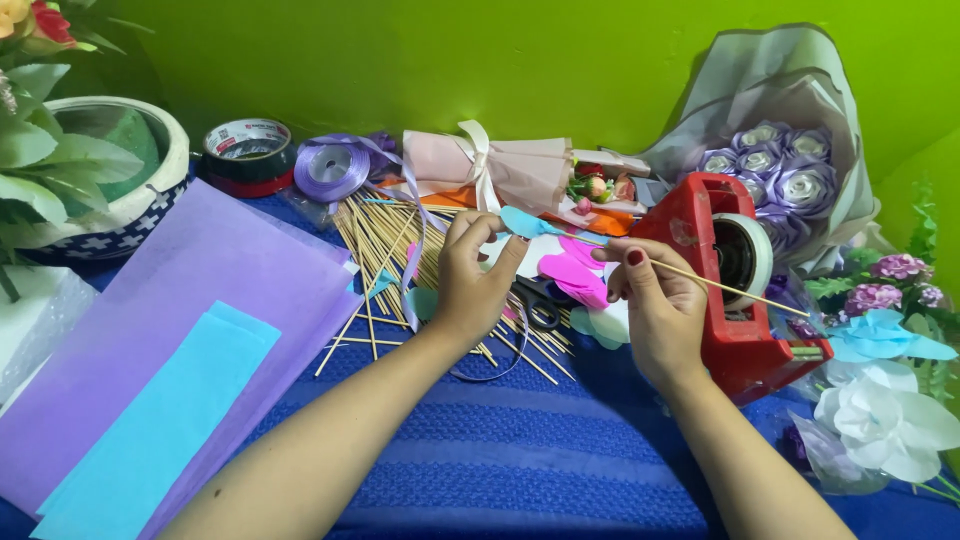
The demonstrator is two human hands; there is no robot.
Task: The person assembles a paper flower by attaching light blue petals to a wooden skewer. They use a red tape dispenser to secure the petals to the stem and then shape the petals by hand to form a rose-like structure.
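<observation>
My left hand [473, 275] pinches a small light blue paper petal [527, 222] at its lower edge. My right hand [650, 300] grips a thin wooden stick [730, 290] that points right, past the red tape dispenser [730, 300]. The stick's left tip meets the blue petal between my two hands. Pink paper petals [572, 270] and pale blue ones lie on the blue cloth just under my fingers. A pair of black scissors [540, 298] lies beneath them.
A pile of wooden skewers [385, 240] lies left of my hands. Purple and light blue paper sheets [170, 350] are at the left. Tape rolls [248, 155], purple ribbon [332, 168], a wrapped bouquet [790, 150], paper flowers [885, 415] and a plant pot [120, 170] ring the area.
</observation>
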